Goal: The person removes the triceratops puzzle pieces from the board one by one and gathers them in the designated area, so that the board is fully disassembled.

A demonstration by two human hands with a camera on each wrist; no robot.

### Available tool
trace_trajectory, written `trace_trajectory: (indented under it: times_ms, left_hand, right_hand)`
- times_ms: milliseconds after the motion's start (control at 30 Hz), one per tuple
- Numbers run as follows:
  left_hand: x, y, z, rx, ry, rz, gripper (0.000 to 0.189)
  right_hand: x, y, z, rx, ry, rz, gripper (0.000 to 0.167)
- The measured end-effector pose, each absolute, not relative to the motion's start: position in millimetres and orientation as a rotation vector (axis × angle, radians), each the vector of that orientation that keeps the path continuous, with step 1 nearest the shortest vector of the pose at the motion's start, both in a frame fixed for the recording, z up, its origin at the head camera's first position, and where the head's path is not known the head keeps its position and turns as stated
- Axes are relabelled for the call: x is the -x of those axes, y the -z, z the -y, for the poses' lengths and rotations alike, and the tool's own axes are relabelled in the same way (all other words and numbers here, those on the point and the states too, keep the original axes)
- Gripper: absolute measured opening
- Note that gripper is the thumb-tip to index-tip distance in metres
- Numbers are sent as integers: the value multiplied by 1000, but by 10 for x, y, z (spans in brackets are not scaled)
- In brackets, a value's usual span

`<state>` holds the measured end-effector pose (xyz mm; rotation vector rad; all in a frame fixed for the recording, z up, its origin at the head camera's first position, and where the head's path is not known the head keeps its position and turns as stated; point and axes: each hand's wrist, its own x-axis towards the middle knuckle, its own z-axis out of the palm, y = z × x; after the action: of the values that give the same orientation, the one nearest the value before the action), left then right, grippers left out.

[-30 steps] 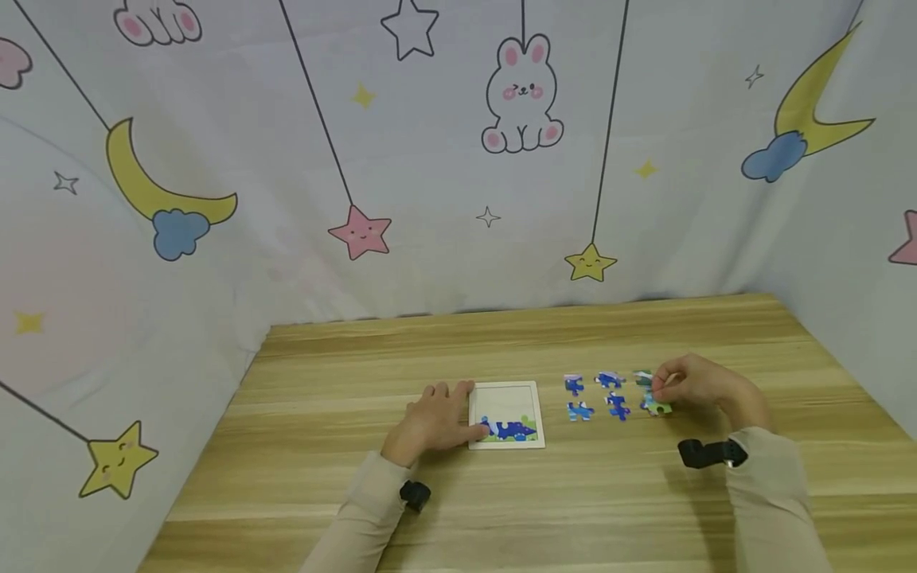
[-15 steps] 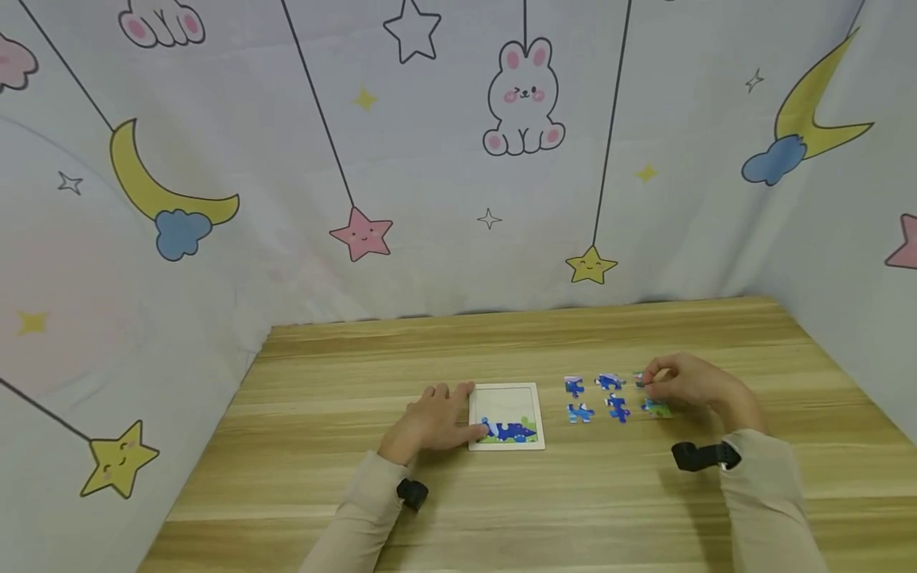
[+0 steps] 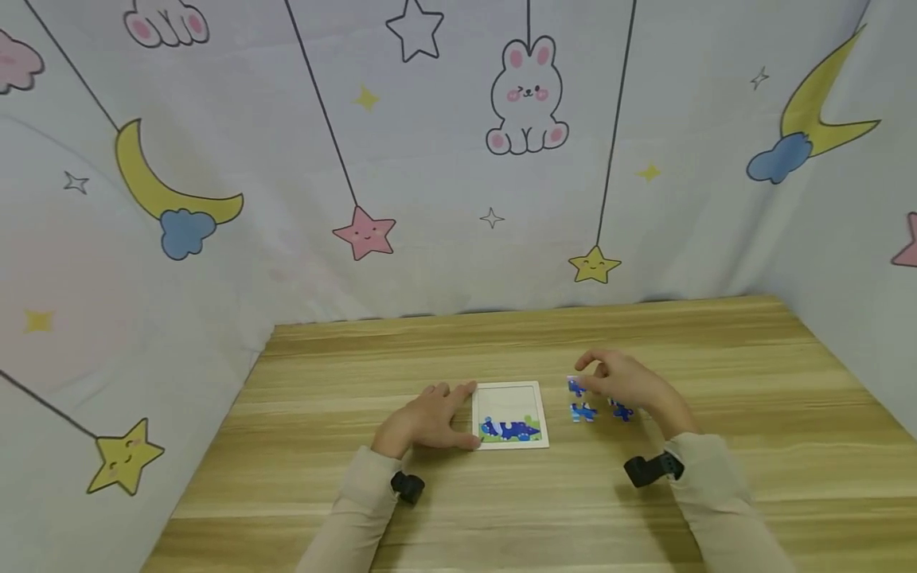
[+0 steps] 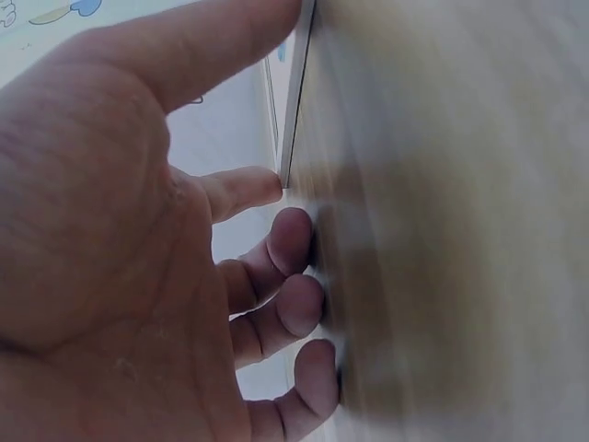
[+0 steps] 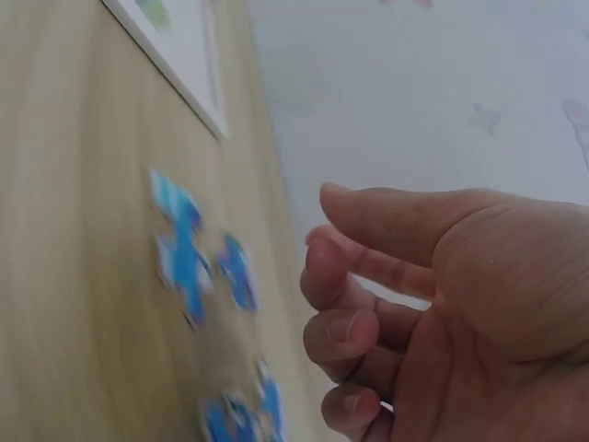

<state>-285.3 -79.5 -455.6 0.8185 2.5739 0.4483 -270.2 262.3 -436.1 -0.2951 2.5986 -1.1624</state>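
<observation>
The left hand (image 3: 427,420) lies at the left side of a white puzzle tray (image 3: 474,410), its thumb and index finger touching the edge. Blue and green puzzle pieces (image 3: 510,430) fill the tray's lower part. In the left wrist view, the index fingertip (image 4: 267,186) meets a tray corner. The right hand (image 3: 625,380) hovers over loose jigsaw pieces, fingers loosely bent, with nothing visible between thumb and fingertips (image 5: 339,336). Near it lie a blue piece (image 3: 575,386), a light-blue piece (image 3: 583,412) and a dark-blue piece (image 3: 622,411). The hand and forearm hide the area farther right.
A wood-grain table (image 3: 358,350) carries everything. Behind it hangs a white curtain (image 3: 444,159) printed with stars, moons and a rabbit. Each wrist wears a black camera strap, such as the right wrist strap (image 3: 653,469).
My right hand has moved left, from the rightmost loose pieces to above those nearer the tray. My left thumb has drawn back from the assembled pieces to the tray's edge.
</observation>
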Motion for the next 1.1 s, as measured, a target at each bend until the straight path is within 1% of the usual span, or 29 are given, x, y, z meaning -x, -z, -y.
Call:
trace_trajectory:
  times_ms: [233, 400, 533, 733, 967, 1100]
  left_hand:
    - [2840, 4552, 784, -776, -431, -2606, 93]
    - [2832, 4541, 766, -769, -412, -2622, 92]
    - [2832, 4544, 760, -790, -406, -2628, 92]
    - [2840, 4548, 757, -796, -395, -2625, 93]
    - [2842, 4549, 752, -800, -399, -2625, 92]
    - [2847, 4556, 758, -801, -392, -2629, 91]
  right_hand:
    - [2698, 4490, -2114, 499, 1122, -2621, 27]
    - [2650, 4573, -1836, 618, 1117, -2600, 27]
    - [2605, 4643, -1677, 689, 1124, -2530, 31]
    - [2560, 4723, -1560, 763, 1055, -2535, 40]
    - [2552, 4783, -1515, 760, 1036, -2569, 33]
    - [2549, 4785, -1506, 757, 1060, -2552, 33]
